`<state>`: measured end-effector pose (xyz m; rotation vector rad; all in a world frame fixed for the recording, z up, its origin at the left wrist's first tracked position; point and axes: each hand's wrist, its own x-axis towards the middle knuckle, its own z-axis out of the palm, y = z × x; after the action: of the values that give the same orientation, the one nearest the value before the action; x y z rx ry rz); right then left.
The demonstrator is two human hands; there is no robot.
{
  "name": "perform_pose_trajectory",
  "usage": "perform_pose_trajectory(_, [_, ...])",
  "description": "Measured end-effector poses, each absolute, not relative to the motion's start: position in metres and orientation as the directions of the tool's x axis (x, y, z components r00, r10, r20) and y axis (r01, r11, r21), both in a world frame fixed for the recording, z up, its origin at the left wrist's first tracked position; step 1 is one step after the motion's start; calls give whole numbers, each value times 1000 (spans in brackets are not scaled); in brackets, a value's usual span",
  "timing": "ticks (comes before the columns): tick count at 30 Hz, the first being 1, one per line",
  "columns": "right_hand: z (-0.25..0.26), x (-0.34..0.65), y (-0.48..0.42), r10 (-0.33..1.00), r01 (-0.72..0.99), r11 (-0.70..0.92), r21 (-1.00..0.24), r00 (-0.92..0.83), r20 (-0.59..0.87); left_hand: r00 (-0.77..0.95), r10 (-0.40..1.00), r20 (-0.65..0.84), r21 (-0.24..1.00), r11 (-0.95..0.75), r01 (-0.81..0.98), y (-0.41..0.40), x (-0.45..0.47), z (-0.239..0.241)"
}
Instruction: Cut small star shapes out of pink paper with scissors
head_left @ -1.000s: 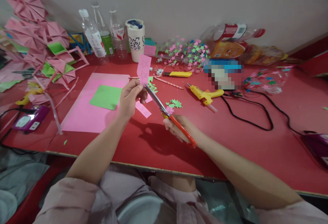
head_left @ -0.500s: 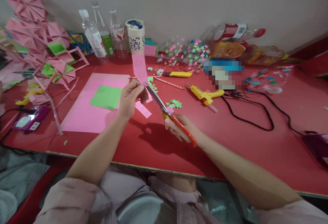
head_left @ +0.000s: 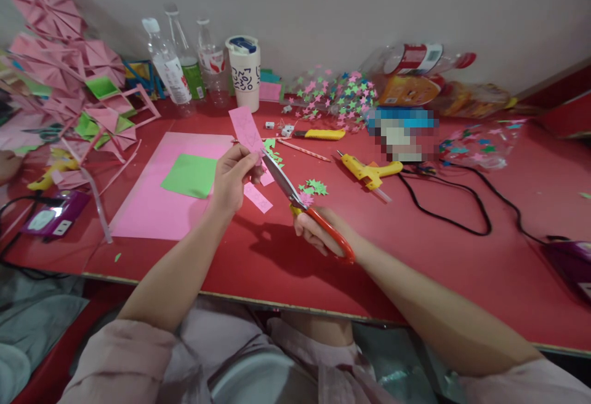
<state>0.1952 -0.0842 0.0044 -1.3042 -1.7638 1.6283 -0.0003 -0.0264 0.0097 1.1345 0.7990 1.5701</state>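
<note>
My left hand [head_left: 236, 173] pinches a pink paper strip [head_left: 246, 128] with faint drawn lines, its free end pointing up and away. In my right hand [head_left: 318, 231] is a pair of scissors [head_left: 282, 179] with orange-red handles, their blades reaching the paper close to my left fingertips. Whether the blades are fully closed cannot be made out. Below my hands a cut pink piece [head_left: 258, 198] lies on the table. Small green paper stars [head_left: 314, 187] sit just beyond the scissors. Left of my left hand, a green square [head_left: 190, 175] rests on a large pink sheet [head_left: 143, 207].
A yellow glue gun [head_left: 369, 171] with a black cord and a yellow box cutter [head_left: 325, 135] lie to the right. A cup [head_left: 244, 74] and several bottles [head_left: 170, 68] stand at the back. Pink folded paper shapes [head_left: 60, 53] fill the left. Another person's hand [head_left: 8, 165] shows at the left edge.
The pink strip's free end has tilted left and down, away from the cup, and now looks shorter. My hands have barely moved. The other person's hand has come further into view at left.
</note>
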Motion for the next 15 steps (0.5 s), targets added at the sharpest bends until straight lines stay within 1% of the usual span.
perform_pose_trajectory(5, [6, 195, -88, 815, 307, -110, -945, -517, -262, -63, 970, 237, 883, -242, -403, -28, 4, 12])
perform_pose_trajectory(11, [12, 188, -96, 859, 318, -156, -935, -423, -288, -66, 984, 166, 874, -178, -452, -30, 9, 12])
perform_pose_trajectory(15, [13, 185, -97, 863, 317, -174, -932, -406, -299, -44, 990, 131, 866, -136, -482, -30, 10, 9])
